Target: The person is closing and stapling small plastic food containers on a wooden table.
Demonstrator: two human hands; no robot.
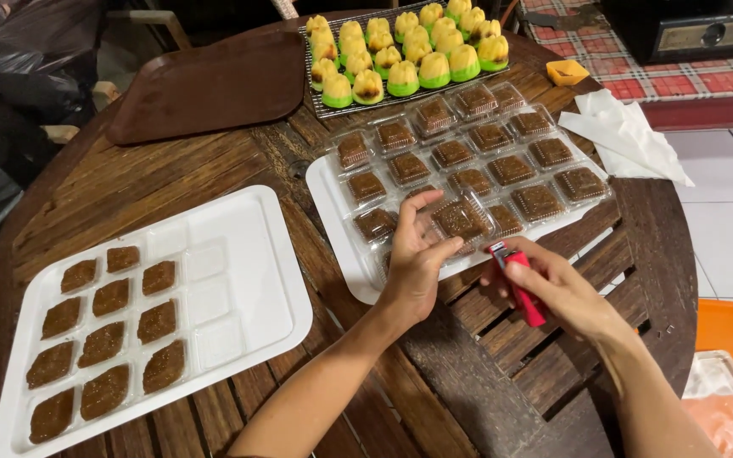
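head cam | looks down & fwd from above | close over round wooden table [214,174] | single view

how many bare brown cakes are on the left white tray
10 brown cakes, on the left half of the white tray: four down the outer column, four in the next, two in the third. None looks hidden.

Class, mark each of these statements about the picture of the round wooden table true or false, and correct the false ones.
1. The right hand holds a red lighter. True.
2. The left hand rests on the brown tray. False: it holds a clear plastic box with a brown cake inside.
3. The yellow and green cakes sit on a wire rack. True.
4. The white tray on the left is full. False: only its left part holds brown pieces.
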